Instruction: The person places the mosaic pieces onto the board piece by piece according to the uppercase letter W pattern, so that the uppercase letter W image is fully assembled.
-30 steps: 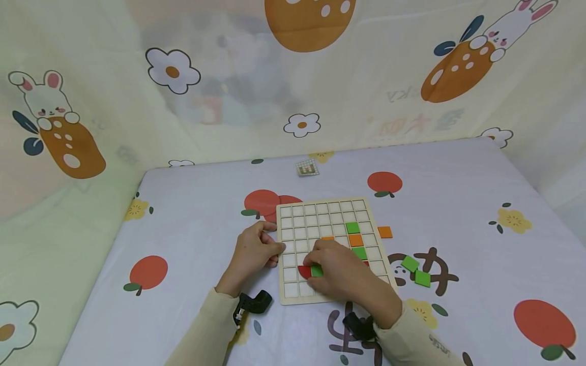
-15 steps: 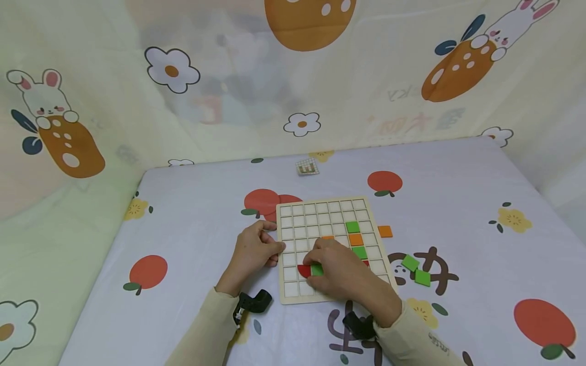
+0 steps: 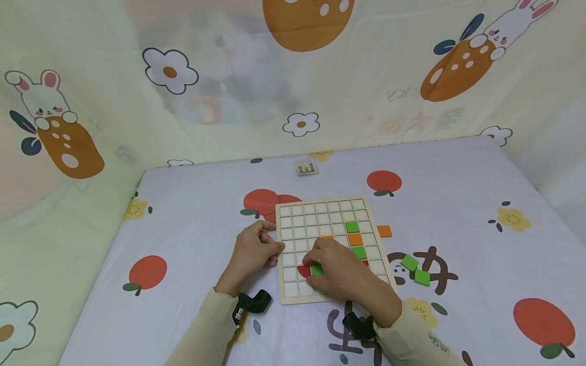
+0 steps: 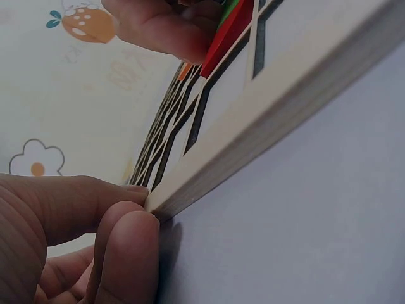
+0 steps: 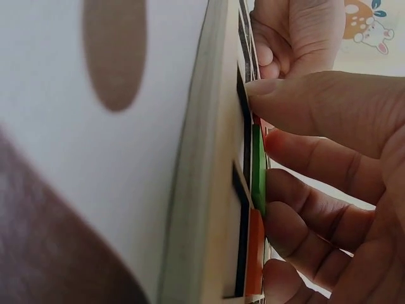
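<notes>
A pale wooden grid board [image 3: 304,300] lies flat on the cloth. My left hand [image 3: 252,249] holds its left edge; in the left wrist view the thumb and index finger [image 4: 82,206] meet the frame. My right hand [image 3: 341,269] is over the lower middle of the grid, fingers bent, with thumb and index finger at a red piece [image 3: 303,272]. That piece sits beside a green tile [image 3: 316,270] and shows a curved edge. In the right wrist view, an orange tile [image 5: 254,250] follows the green one along the row. The hand hides part of the row.
On the board's right side stand a green tile [image 3: 352,227], an orange tile [image 3: 355,239] and another green tile [image 3: 359,252]. Off the board lie a loose orange tile [image 3: 385,231] and two green tiles [image 3: 422,277]. A small patterned card [image 3: 306,167] lies at the back.
</notes>
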Available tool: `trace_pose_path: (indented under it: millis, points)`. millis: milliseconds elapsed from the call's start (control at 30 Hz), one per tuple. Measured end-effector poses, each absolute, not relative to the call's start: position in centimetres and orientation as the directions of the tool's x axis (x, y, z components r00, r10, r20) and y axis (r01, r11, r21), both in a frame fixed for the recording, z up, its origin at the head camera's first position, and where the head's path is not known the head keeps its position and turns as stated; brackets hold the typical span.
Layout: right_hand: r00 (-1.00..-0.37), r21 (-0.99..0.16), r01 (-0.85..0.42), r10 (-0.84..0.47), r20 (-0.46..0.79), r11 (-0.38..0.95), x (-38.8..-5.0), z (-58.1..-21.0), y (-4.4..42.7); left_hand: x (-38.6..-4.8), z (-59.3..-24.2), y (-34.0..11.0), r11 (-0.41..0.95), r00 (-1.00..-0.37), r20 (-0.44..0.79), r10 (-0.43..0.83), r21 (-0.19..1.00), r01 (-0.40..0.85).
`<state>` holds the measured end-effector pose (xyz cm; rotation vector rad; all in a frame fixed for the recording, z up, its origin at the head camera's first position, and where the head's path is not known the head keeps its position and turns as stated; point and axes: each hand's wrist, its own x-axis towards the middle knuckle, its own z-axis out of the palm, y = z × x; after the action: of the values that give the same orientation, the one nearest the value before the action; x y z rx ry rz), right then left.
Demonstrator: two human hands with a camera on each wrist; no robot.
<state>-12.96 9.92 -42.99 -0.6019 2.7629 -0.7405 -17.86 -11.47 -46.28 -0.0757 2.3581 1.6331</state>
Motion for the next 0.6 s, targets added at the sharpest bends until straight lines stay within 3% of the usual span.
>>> trace_pose_path:
  millis: [600]
  points:
    - [-0.896,-0.527,-0.401,-0.44,0.057,0.749,-12.61,-43.03,10.94,-17.92,-46.3,-11.52,0.357,-0.963,-0.243,0.114,0.915,-0.189]
